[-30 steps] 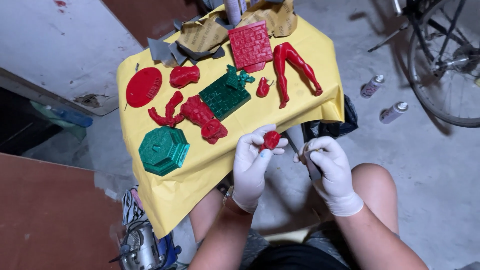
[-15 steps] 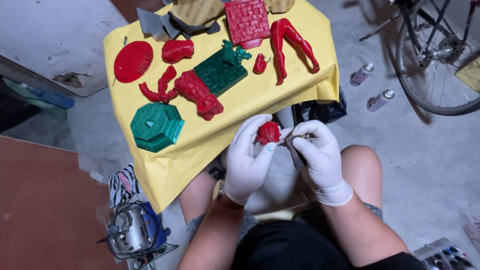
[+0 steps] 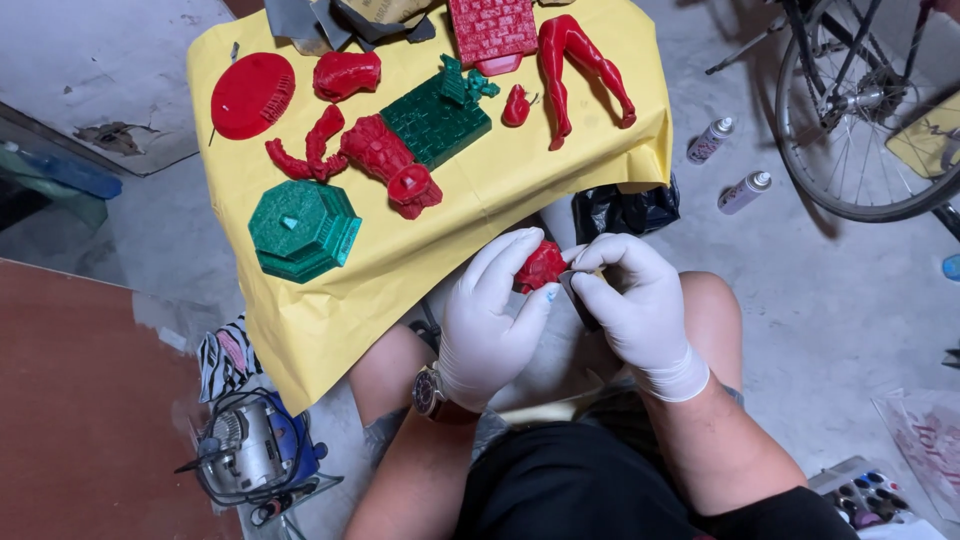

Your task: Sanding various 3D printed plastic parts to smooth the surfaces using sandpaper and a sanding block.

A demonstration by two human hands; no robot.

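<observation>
Both my hands wear white gloves and meet just off the near edge of a yellow sheet (image 3: 520, 185). My left hand (image 3: 487, 315) grips a small red plastic piece (image 3: 540, 266). My right hand (image 3: 630, 305) pinches a small dark strip, maybe sandpaper (image 3: 578, 296), pressed against that piece. On the sheet lie a green octagonal base (image 3: 303, 229), a green block-shaped part (image 3: 435, 118), a red torso with arms (image 3: 375, 155), red legs (image 3: 580, 65), a red disc (image 3: 251, 95) and a red brick-patterned slab (image 3: 492, 30).
A rotary power tool with cable (image 3: 250, 455) lies on the floor at lower left beside a brown board (image 3: 80, 400). Two spray cans (image 3: 728, 165) and a bicycle wheel (image 3: 865, 110) stand right. A paint palette (image 3: 865, 495) sits at lower right.
The view has dropped lower and closer to my lap. My hands have come together, and my right hand now presses the dark strip against the red piece.
</observation>
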